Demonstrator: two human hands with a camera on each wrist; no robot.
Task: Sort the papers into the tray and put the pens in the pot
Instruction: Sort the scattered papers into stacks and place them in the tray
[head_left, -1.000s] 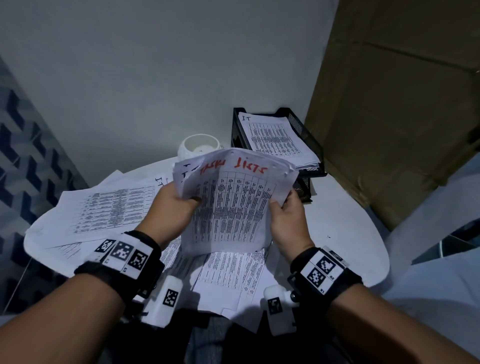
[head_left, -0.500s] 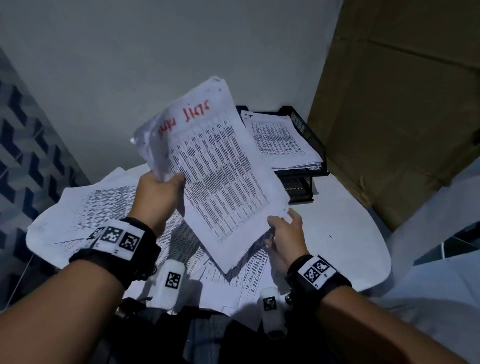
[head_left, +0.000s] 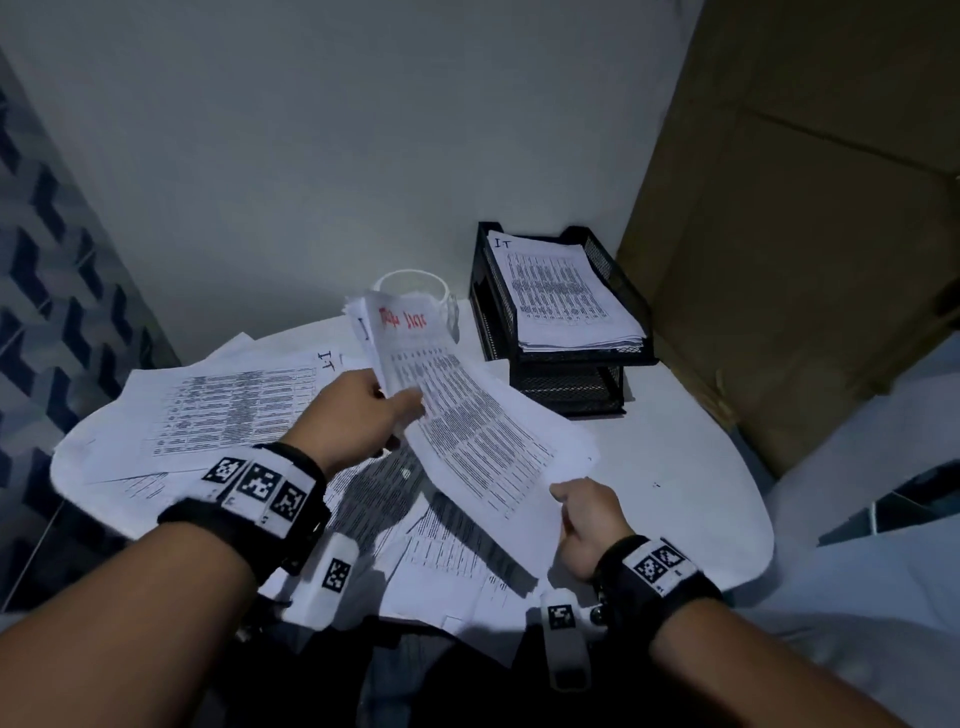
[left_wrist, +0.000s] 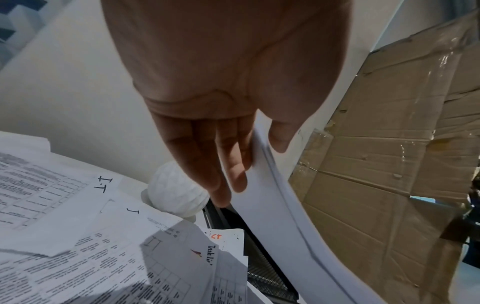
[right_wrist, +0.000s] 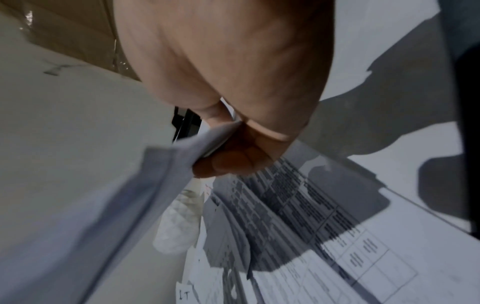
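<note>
White round tabletop (head_left: 675, 467), papers scattered. My left hand (head_left: 358, 415) pinches red-titled sheaf (head_left: 467, 415); right hand (head_left: 587, 519) pinches its near corner. Tray (head_left: 639, 312) top tier holds IT stack; lower tier looks bare. Pot (head_left: 413, 283) behind; no pens visible. Most sorting left.

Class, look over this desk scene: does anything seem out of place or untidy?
Yes. Loose printed papers lie fanned and overlapping across the table, some overhanging its near edge, while the black tray holds a squared stack.
</note>
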